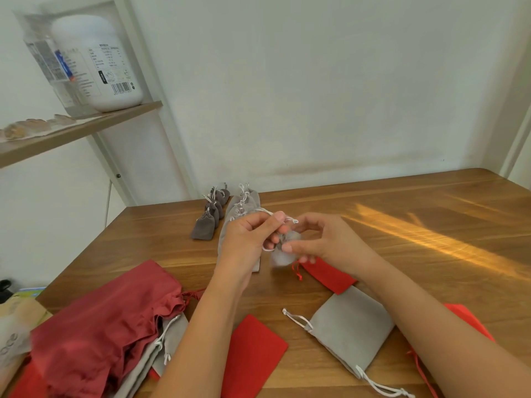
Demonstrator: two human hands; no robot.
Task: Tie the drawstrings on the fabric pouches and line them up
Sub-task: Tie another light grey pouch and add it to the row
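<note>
A small light grey pouch point(283, 255) hangs above the table between my hands, slightly blurred. My left hand point(253, 235) pinches its white drawstring point(291, 220) at the top. My right hand point(321, 239) pinches the pouch's gathered neck with thumb and fingers. Behind them lie two rows of tied pouches: several dark grey ones point(211, 215) and light grey ones point(244, 202). Untied pouches lie nearer me: a grey one point(349, 328), a red one point(327, 274), a flat red one point(253, 357) and another red one point(471, 323) under my right forearm.
A large dark red drawstring bag point(109, 320) lies over more grey pouches point(166, 343) at the front left of the wooden table point(431, 214). A shelf point(80, 130) at the left holds a white bottle point(97, 58). The wall stands just behind the table.
</note>
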